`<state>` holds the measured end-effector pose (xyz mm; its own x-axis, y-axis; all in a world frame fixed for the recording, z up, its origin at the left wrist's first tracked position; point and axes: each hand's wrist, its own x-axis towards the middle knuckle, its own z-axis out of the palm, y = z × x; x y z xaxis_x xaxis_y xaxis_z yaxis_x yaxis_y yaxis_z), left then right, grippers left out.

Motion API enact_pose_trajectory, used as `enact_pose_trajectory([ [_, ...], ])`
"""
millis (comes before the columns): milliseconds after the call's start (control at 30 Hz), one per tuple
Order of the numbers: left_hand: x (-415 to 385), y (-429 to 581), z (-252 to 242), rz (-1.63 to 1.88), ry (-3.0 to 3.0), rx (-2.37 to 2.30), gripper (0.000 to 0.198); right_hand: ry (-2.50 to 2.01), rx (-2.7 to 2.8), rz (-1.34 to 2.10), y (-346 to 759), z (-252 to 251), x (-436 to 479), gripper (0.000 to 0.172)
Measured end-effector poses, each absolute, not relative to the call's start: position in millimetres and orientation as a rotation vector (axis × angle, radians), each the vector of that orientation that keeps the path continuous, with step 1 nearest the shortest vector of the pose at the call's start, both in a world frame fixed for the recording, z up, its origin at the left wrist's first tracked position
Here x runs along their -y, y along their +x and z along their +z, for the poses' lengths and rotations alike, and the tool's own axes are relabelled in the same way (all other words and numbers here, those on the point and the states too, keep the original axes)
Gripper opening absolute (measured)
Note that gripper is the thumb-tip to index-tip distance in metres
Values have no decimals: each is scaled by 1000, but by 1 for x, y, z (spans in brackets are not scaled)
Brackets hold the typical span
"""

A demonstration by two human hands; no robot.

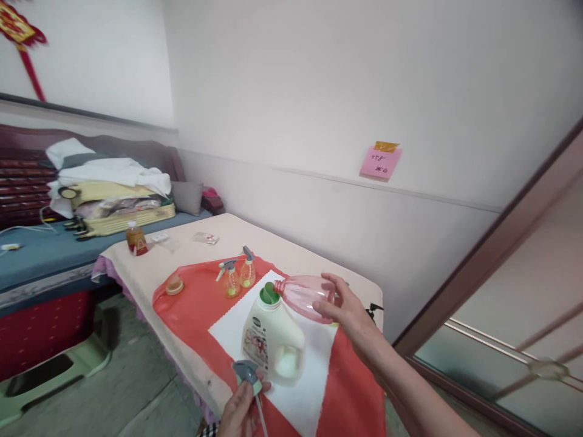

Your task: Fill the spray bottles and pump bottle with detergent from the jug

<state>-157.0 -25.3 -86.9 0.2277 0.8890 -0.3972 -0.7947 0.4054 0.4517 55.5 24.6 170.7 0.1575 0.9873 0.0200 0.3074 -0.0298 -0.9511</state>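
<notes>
My right hand (339, 303) grips a clear pink bottle (303, 294) by its base end. The bottle lies nearly sideways, its threaded neck at the green spout of a white detergent jug (268, 340); whether they touch I cannot tell. The jug stands uncapped on a white sheet (312, 388) over a red cloth. In front of it, my left hand (243, 403) holds a grey and pale green spray head (248, 371) with its tube hanging down. Behind the jug stand two small spray bottles, one nearer (231, 284) and one farther (247, 273), with a little yellowish liquid.
A roll of tape (173, 285) lies on the red cloth (194, 309). Farther back on the table are a bottle of amber liquid (136, 238) and clear plastic packets. A black pump top (373, 311) shows beyond my right wrist. The wall (291, 212) borders the table's far side.
</notes>
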Motion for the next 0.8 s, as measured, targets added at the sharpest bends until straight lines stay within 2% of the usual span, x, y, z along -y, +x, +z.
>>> enact_pose_trajectory([
  [500, 29, -161, -78, 1127, 202, -690, 42, -1712, 2086, 324, 26, 236, -32, 71],
  [667, 31, -160, -78, 1125, 198, -669, 42, -1792, 2204, 308, 8, 266, -39, 82],
  [800, 32, -160, -75, 1125, 186, -657, 41, -1832, 2243, 258, -6, 283, -50, 81],
])
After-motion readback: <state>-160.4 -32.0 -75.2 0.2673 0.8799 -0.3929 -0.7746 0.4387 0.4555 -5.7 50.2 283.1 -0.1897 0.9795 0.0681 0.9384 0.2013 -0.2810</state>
